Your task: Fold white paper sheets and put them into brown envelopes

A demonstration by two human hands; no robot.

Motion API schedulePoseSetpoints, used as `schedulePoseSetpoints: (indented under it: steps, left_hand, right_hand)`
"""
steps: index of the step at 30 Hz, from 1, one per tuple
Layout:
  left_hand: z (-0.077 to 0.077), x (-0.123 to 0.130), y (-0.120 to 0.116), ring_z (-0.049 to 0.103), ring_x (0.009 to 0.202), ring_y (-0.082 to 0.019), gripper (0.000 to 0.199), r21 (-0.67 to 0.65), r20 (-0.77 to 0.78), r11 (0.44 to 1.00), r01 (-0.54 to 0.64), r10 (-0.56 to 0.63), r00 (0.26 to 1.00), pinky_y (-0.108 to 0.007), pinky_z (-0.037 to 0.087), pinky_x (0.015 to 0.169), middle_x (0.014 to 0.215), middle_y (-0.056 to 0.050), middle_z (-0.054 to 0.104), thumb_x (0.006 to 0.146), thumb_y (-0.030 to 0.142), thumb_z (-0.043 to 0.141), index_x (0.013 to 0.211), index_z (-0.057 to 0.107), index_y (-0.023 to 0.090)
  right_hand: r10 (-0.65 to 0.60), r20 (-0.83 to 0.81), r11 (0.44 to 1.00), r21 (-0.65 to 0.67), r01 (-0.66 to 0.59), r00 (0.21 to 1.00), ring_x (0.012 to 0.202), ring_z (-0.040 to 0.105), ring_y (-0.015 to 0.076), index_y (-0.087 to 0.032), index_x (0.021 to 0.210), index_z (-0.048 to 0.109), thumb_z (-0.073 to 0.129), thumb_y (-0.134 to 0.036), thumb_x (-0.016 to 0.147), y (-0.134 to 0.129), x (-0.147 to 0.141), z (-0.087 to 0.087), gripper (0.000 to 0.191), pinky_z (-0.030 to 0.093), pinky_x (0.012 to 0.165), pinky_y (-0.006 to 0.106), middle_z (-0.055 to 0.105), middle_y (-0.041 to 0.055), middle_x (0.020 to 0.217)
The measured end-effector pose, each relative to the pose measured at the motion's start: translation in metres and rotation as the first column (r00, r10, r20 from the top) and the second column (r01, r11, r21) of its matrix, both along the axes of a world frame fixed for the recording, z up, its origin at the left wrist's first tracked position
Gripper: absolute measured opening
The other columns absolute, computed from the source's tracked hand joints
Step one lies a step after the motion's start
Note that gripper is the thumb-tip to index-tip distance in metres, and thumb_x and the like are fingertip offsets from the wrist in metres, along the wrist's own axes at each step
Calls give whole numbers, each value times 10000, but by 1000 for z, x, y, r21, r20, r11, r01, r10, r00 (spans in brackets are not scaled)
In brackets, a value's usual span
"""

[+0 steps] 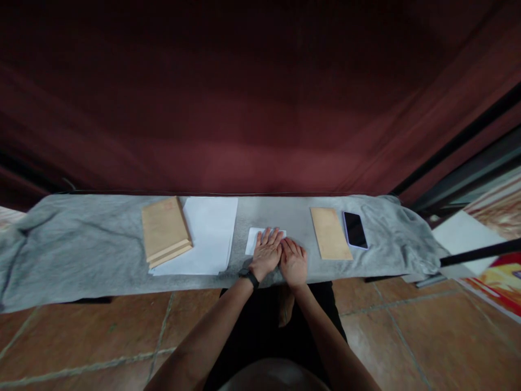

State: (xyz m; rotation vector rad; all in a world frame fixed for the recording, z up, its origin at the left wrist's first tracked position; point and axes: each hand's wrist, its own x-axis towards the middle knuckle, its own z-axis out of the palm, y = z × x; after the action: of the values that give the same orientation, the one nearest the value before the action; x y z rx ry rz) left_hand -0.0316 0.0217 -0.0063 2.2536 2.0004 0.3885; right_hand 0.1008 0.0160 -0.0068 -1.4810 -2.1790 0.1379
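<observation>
Indoors, kind unclear: tiled floor (122,326), red backdrop (260,130).

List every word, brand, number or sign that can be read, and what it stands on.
None can be read.
Red printed sheet: any lettering is too blurred.
Brown stack: any faint print is illegible.
White paper under the left hand: no legible writing.
Phone: dark screen, no readable text.
</observation>
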Motion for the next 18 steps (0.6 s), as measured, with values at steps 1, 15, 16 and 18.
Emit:
schedulePoseSetpoints:
  steps: [1, 15, 16, 18]
  left_hand:
    - [0, 0, 1, 239, 1512, -253, 546, 18, 13, 1000, -4, 4, 1000, -560, 164, 1230, 1589, -12, 390, 991, 259, 313, 1535, 356, 291]
    - [1, -20, -13, 207, 1520, -289, 628, 54, -24, 974, -220, 221, 975, -510, 171, 1235, 1615, -189, 277, 1002, 422, 352, 1522, 344, 70]
    - [1, -20, -13, 208, 1519, -292, 642, 57, -28, 973, -223, 225, 974, -513, 170, 1235, 1614, -194, 276, 999, 443, 361, 1521, 344, 68]
    - [3, -20, -14, 216, 1517, -296, 682, 67, -26, 972, -225, 228, 973, -514, 169, 1235, 1612, -198, 283, 988, 499, 383, 1519, 348, 74]
  right_hand:
    - [-4, 4, 1000, -6, 4, 1000, 1258, 541, 236, -182, 1340, 599, 403, -204, 996, 0, 0, 0, 397, 318, 1067, 401, 627, 110, 1371]
    - [70, 82, 995, -79, -64, 994, 1389, 432, 266, -203, 1463, 489, 371, -336, 1038, 20, 0, 5, 460, 232, 1166, 483, 512, 76, 1501]
    - [72, 84, 994, -84, -65, 994, 1395, 427, 266, -202, 1462, 489, 371, -340, 1039, 23, 0, 5, 460, 230, 1168, 481, 513, 75, 1500]
    - [79, 82, 993, -90, -71, 993, 1407, 415, 263, -195, 1456, 496, 380, -342, 1037, 28, 3, 5, 459, 229, 1174, 476, 511, 74, 1502]
